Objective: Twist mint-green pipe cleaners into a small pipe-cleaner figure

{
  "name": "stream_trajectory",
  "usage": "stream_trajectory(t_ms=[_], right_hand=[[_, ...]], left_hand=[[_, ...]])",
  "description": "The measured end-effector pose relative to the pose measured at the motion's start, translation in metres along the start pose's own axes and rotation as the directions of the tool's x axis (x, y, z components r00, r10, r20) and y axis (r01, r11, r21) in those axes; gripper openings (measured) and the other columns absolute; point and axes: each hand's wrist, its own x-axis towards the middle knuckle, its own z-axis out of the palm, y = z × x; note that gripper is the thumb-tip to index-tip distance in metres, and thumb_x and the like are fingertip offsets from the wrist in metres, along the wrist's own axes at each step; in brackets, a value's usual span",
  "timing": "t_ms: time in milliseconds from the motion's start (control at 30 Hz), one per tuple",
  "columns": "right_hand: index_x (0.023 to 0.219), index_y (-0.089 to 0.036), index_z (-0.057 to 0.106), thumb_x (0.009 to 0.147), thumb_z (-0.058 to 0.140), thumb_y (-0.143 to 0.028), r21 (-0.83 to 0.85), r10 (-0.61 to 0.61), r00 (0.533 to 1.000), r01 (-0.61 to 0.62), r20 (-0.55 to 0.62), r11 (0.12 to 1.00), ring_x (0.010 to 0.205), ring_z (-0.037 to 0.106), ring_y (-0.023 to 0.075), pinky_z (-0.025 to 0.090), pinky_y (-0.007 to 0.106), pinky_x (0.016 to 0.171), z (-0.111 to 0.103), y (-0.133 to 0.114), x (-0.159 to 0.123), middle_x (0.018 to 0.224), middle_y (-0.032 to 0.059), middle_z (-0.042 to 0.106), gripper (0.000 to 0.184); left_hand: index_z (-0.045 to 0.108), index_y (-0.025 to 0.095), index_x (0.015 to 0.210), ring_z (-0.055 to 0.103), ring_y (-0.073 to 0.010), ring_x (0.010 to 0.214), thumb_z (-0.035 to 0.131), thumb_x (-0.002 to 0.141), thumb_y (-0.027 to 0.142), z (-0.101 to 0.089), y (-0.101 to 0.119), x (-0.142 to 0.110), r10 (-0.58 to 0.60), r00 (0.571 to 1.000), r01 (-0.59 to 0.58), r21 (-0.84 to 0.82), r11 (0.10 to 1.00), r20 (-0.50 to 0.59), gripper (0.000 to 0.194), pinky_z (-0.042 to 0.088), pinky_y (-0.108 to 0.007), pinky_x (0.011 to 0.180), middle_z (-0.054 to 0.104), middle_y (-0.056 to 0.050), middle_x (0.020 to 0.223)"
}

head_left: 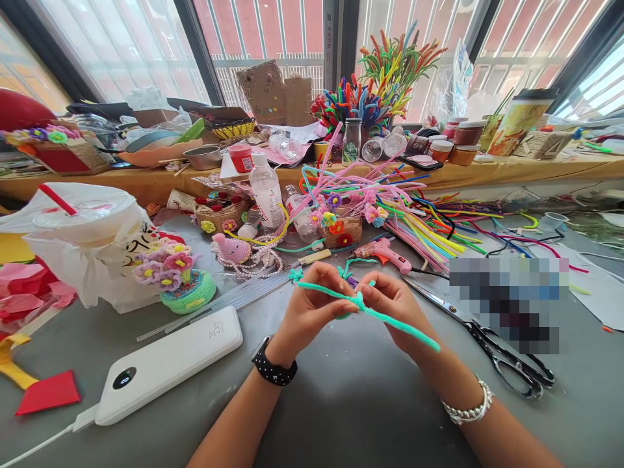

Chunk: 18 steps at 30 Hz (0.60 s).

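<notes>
A mint-green pipe cleaner (pixel 400 326) is bent and twisted into a small knot between my hands, above the grey table. My left hand (pixel 316 305) pinches it on the left, where one straight end sticks out past the fingers. On the other side my right hand (pixel 390 309) grips the twisted part with thumb and fingertips, and a long end runs down to the right across that hand. Just behind my fingers lie a small green pipe-cleaner flower (pixel 295 275) and some purple and green pieces, partly hidden.
Black-handled scissors (pixel 487 344) lie at the right, near a pink glue gun (pixel 383 253). Behind spreads a pile of pipe cleaners (pixel 429 234). On the left are a white power bank (pixel 170 364), a flower pot ornament (pixel 188 292) and a bagged drink cup (pixel 88 221).
</notes>
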Motion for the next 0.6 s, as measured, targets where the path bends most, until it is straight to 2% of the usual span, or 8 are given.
stream_trajectory(t_ms=[167, 300, 433, 600], right_hand=[[0.064, -0.018, 0.055, 0.074, 0.060, -0.032, -0.111, -0.087, 0.994, 0.080, -0.060, 0.991, 0.055, 0.045, 0.0079, 0.036, 0.020, 0.053, 0.005, 0.003, -0.002, 0.057, -0.0043, 0.050, 0.018], [0.070, -0.017, 0.059, 0.075, 0.057, -0.033, -0.173, -0.070, 0.996, 0.060, -0.054, 0.983, 0.057, 0.048, 0.0089, 0.039, 0.021, 0.054, 0.010, 0.004, -0.003, 0.061, -0.0021, 0.053, 0.017], [0.071, -0.017, 0.058, 0.076, 0.055, -0.032, -0.223, -0.076, 0.996, 0.067, -0.036, 0.973, 0.056, 0.047, 0.0089, 0.039, 0.021, 0.053, 0.012, 0.003, -0.005, 0.060, -0.0025, 0.051, 0.017], [0.068, -0.017, 0.057, 0.078, 0.054, -0.030, -0.333, -0.155, 0.987, 0.131, -0.044, 0.934, 0.059, 0.047, 0.0093, 0.038, 0.021, 0.054, 0.012, 0.000, -0.005, 0.062, -0.0016, 0.051, 0.017]], left_hand=[[0.040, 0.018, 0.072, 0.050, -0.0062, 0.056, 0.064, 0.069, 0.012, 0.001, -0.004, 0.003, 0.113, 0.977, -0.115, -0.001, 0.993, -0.179, 0.025, 0.038, -0.016, 0.050, 0.055, 0.005, 0.062], [0.040, 0.019, 0.071, 0.048, -0.0058, 0.056, 0.064, 0.069, 0.013, 0.003, -0.008, 0.002, 0.141, 0.944, -0.123, 0.080, 0.989, -0.297, 0.026, 0.037, -0.017, 0.052, 0.051, 0.007, 0.062], [0.042, 0.019, 0.072, 0.050, -0.0065, 0.060, 0.065, 0.068, 0.014, 0.005, -0.011, 0.002, 0.155, 0.916, -0.098, 0.167, 0.981, -0.369, 0.024, 0.040, -0.019, 0.058, 0.049, 0.006, 0.066], [0.043, 0.019, 0.071, 0.050, -0.0057, 0.056, 0.065, 0.068, 0.017, 0.003, -0.009, 0.003, 0.163, 0.896, -0.104, 0.163, 0.981, -0.414, 0.023, 0.041, -0.017, 0.054, 0.048, 0.006, 0.065]])
